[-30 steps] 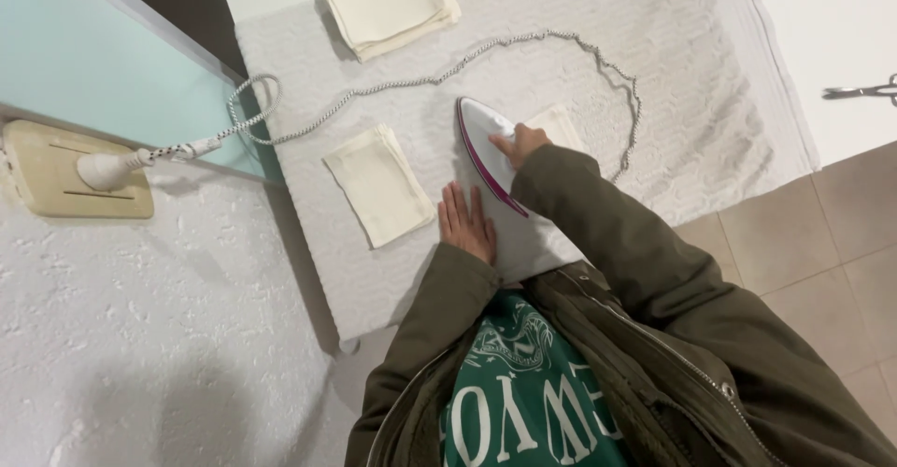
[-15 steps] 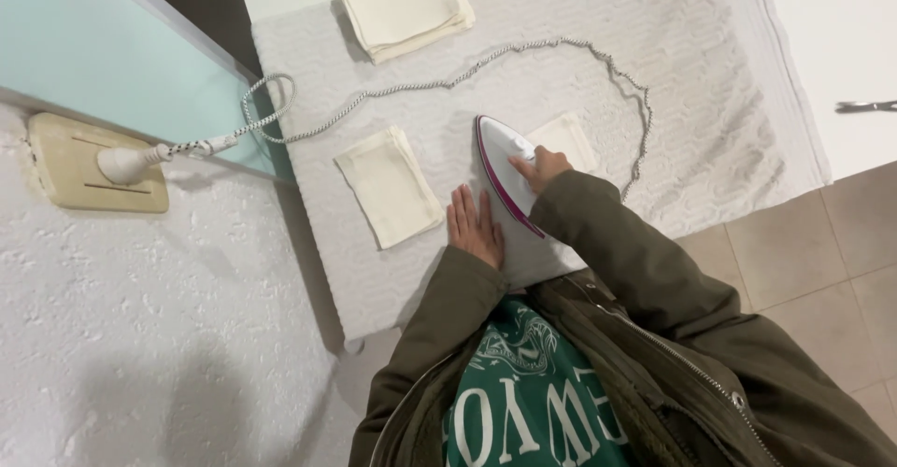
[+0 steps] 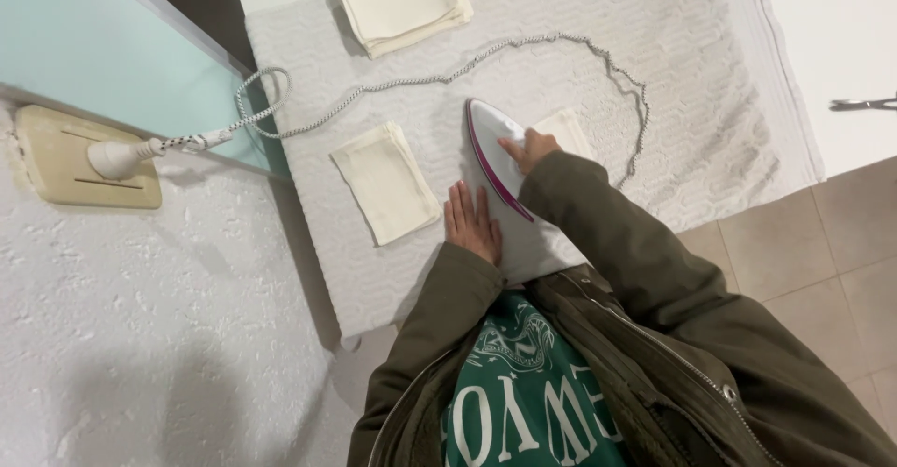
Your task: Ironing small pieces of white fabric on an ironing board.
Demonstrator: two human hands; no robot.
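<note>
My right hand [image 3: 525,148] grips the handle of a white iron with a purple edge [image 3: 493,152]. The iron rests on a cream cloth [image 3: 564,129] spread on a white towel-covered board [image 3: 691,103]. My left hand [image 3: 473,223] lies flat on the cloth, fingers together, just beside the iron's near end. A folded cream cloth [image 3: 386,181] lies to the left of the iron. The iron's braided cord [image 3: 448,77] loops across the board to a plug [image 3: 131,156] in a beige wall socket [image 3: 70,160].
A stack of folded cream cloths [image 3: 404,3] sits at the far side of the board. A white textured wall [image 3: 159,318] runs along the left. Beige floor tiles [image 3: 822,243] lie on the right. A small metal object [image 3: 860,104] rests on a white surface at the right.
The view has shifted slightly. The iron and my right hand stay on the cloth, and my left hand stays flat beside them.
</note>
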